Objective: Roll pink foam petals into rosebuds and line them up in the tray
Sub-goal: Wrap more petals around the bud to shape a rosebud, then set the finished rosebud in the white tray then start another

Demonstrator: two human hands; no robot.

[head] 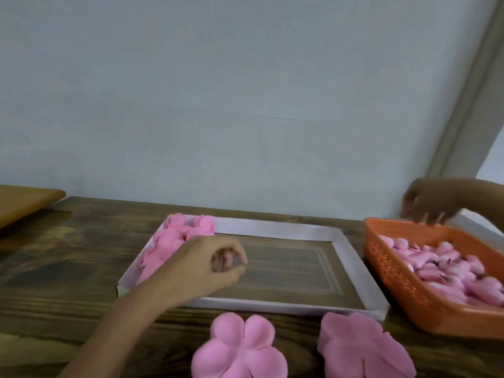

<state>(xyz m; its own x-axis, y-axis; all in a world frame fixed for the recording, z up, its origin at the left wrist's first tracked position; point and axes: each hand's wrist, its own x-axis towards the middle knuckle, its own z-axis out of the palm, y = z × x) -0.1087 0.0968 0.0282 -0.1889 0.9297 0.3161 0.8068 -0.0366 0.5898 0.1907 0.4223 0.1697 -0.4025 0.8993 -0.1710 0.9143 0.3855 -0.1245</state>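
**Picking the next piece from the basket**

The right hand (pixel 425 205), blurred, hangs fingers-down over the orange basket (pixel 395 276) at 2 o'clock; its grip cannot be told. The left hand (pixel 207 266) is curled on nothing visible over the tray (pixel 272 227). Rosebuds (pixel 169 241) crowd the tray's 10 o'clock corner, their axes unreadable. Best to lift one piece only and extend rows along the tray's 9-to-3 long axis. Flat foam petals (pixel 240 347) lie on the worktop (pixel 68 255) at 6, lobes toward 12.

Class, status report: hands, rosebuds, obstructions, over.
Left hand curled empty over tray. Right hand above orange basket, blurred. Rosebuds at tray's left end only. Nothing blocking.
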